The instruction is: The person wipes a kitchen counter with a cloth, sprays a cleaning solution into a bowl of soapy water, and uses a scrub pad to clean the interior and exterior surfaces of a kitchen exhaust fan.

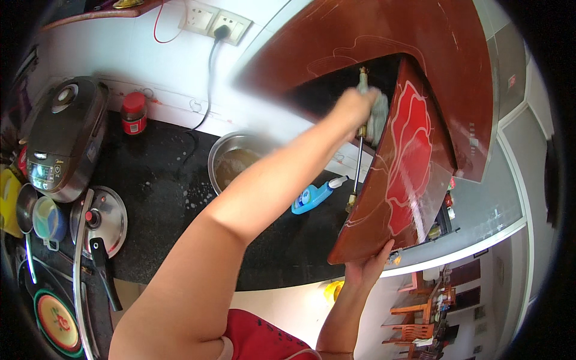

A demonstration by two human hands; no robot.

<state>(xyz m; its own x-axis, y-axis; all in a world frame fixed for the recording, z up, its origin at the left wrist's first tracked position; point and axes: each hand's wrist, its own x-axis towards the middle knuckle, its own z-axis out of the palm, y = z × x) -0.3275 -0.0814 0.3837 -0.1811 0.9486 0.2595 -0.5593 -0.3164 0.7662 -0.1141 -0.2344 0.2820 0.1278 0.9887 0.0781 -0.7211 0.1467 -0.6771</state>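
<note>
My left hand (357, 108) is raised inside the opening of a brown range hood (360, 27). It grips a grey-green cloth (380, 118) around the upper part of a metal gas strut (359, 164); the hand is slightly blurred. The hood's hinged panel (411, 157), brown with a red flower pattern, is swung out from the body. At its lower edge, my right hand (366, 267) holds the panel, thumb on the patterned face and the other fingers mostly hidden. Below my left forearm, a blue spray bottle (315, 197) lies on the black countertop (279, 247).
A metal basin (234, 162) of cloudy water stands partly behind my left arm. Left are a rice cooker (67, 135), a red-lidded jar (134, 114), a pot lid (105, 220) and a flowered plate (58, 319). A black cord (210, 81) hangs from the wall socket (229, 26).
</note>
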